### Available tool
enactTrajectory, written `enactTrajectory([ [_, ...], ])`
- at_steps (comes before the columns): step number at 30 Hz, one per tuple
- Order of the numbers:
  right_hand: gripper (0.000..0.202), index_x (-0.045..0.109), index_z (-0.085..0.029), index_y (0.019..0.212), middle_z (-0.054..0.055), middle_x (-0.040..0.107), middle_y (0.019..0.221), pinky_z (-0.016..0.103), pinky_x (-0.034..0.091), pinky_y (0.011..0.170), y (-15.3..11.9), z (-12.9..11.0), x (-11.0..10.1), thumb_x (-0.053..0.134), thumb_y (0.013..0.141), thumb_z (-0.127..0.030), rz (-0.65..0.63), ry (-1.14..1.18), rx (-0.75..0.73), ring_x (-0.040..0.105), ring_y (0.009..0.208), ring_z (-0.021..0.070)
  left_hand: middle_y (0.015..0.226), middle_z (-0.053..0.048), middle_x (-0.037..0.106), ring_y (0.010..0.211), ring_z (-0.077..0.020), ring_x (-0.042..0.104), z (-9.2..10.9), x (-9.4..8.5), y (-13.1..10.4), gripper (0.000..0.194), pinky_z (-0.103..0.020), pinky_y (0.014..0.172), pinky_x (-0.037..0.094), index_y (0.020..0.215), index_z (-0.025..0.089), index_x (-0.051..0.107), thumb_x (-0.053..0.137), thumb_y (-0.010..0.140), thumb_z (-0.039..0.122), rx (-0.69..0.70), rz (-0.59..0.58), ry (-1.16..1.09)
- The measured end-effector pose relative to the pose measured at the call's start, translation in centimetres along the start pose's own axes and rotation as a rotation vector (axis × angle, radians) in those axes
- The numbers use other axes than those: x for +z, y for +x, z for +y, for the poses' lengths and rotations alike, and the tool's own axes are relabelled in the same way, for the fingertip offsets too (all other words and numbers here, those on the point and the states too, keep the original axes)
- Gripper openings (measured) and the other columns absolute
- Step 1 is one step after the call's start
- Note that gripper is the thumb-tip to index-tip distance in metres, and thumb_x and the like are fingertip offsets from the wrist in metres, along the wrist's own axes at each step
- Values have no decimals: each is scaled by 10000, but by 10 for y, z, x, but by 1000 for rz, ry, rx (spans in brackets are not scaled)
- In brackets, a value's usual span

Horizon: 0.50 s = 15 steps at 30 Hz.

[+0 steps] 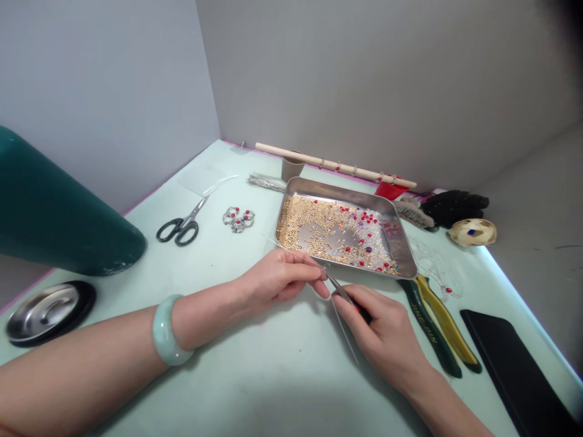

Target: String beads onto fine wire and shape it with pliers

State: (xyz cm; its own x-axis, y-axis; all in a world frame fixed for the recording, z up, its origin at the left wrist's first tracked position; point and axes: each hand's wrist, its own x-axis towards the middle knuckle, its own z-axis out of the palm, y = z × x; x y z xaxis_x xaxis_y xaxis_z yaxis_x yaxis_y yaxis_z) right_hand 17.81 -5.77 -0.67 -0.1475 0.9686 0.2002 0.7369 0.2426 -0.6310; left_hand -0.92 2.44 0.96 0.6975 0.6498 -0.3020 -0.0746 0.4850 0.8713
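My left hand (285,276), with a pale green bangle (166,331) on its wrist, pinches a thin wire (346,331) near its bent end. My right hand (380,321) is closed around small dark-handled pliers (342,291), whose tips meet the wire at my left fingertips. One wire end slants down between the hands, and another thin end sticks out behind my left hand. Just beyond both hands lies a metal tray (341,263) of gold, clear and red beads. Small details at the plier tips are hard to make out.
Scissors (182,227) and beaded wire loops (238,219) lie left of the tray. Green-yellow pliers (432,328) and a black flat object (514,370) are at right. A wooden rod (332,164) rests on two cups behind. A green cylinder (64,212) stands at left.
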Motion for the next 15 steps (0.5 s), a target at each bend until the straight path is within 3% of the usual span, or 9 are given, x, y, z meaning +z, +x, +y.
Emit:
enactTrajectory([
  [8, 359, 433, -200, 638, -42, 410, 582, 253, 314, 546, 1, -14, -10, 426, 944, -388, -152, 48, 152, 413, 556, 121, 699, -43, 682, 336, -3, 230, -2, -2, 2, 115, -220, 345, 94, 774, 113, 637, 620, 769, 226, -27, -7, -25],
  [15, 372, 411, -204, 630, -45, 389, 582, 250, 310, 547, -1, -15, -10, 417, 941, -408, -168, 56, 181, 397, 557, 122, 679, -41, 675, 348, -7, 235, -2, -1, 1, 104, -216, 348, 96, 752, 117, 623, 619, 765, 221, -27, -16, -14],
])
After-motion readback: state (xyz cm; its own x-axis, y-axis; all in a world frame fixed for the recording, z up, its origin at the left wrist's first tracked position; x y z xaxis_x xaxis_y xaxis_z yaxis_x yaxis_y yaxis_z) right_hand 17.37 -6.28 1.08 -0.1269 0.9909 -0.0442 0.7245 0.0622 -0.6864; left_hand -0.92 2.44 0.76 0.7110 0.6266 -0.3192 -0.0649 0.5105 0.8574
